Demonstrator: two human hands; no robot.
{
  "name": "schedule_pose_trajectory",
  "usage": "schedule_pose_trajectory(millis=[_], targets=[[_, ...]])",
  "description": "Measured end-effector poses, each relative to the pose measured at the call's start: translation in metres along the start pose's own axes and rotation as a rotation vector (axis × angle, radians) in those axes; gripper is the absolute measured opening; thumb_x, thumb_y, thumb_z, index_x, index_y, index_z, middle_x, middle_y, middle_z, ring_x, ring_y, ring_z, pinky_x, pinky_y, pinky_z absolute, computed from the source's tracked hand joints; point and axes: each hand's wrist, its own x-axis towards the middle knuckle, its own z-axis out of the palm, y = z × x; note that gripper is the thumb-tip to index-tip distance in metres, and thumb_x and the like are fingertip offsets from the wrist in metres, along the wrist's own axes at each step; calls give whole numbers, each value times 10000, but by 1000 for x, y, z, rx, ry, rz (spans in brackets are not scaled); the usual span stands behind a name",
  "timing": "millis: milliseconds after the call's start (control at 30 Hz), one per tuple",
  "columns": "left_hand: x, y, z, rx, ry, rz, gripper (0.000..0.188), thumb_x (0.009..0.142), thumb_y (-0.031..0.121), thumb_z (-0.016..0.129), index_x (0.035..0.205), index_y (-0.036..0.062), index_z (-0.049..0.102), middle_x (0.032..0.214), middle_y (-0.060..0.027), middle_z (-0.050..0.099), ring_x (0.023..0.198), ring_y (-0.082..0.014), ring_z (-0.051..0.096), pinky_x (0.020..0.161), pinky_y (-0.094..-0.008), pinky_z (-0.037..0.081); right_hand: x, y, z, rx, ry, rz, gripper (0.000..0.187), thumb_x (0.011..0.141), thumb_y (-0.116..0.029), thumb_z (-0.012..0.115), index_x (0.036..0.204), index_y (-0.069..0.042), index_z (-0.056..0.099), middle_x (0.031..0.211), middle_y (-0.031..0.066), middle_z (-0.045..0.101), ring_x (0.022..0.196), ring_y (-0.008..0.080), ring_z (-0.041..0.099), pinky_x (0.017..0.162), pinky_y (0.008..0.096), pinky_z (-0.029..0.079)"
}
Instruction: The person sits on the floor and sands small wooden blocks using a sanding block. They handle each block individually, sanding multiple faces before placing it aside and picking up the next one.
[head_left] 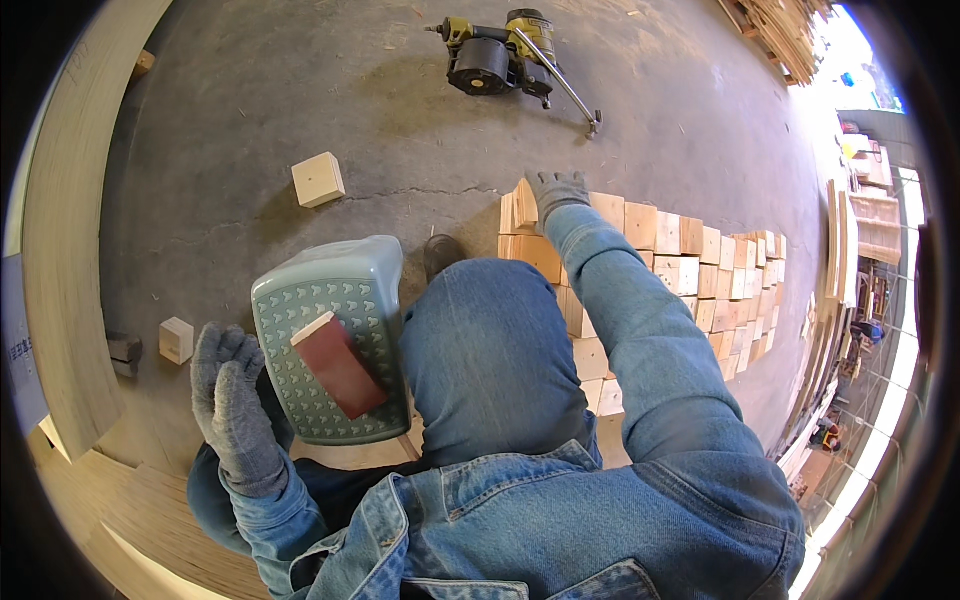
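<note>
My right hand (557, 193), in a grey glove, reaches forward to the far left corner of the stacked wooden blocks (690, 236). Its fingers are closed over a wooden block (524, 205) there, which sits slightly askew; the hand covers part of it. My left hand (235, 405), also gloved in grey, is held beside the stool with its fingers stretched out and nothing in it. On the grey-green plastic step stool (330, 262) lies a flat dark red piece (345, 372) with a pale edge at one end.
One loose wooden block (318, 180) rests on the concrete floor beyond the stool, another (177, 341) near my left hand. A yellow and black coil nailer (500, 55) lies farther off. Long boards (70, 220) flank the left side; lumber (775, 35) is piled at the far right.
</note>
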Motion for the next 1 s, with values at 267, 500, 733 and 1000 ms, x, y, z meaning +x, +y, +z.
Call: schedule_pose_trajectory(millis=[267,500,733,1000], targets=[[2,0,-1,7,17,-17,530,1043,142,595,1526,-47,485,1401,-192,618,1253,-264,626,1112,-414,507,5,-4,5,21,-83,16,861,812,-236,805,1580,-222,418,1593,83,523,1472,294,495,1204,525,340],[-1,-2,-1,8,-18,38,494,1069,160,578,1526,-19,515,1418,-184,646,1250,-280,667,1093,-410,529,21,4,-36,132,-265,104,690,903,-214,672,1569,-197,493,1538,134,582,1413,367,557,1164,491,459],[0,-2,-7,58,-16,38,498,1067,180,588,1517,-23,523,1415,-186,647,1243,-279,670,1095,-412,523,45,1,-11,251,-197,92,669,966,-317,611,1609,-222,449,1539,133,582,1384,365,582,1148,482,475],[-4,6,-1,85,11,36,525,1046,181,609,1517,-32,517,1382,-175,651,1212,-247,656,1080,-393,520,93,49,4,-734,166,-465,541,1012,-370,643,1475,-95,581,1395,148,681,1230,333,669,1092,452,505]])
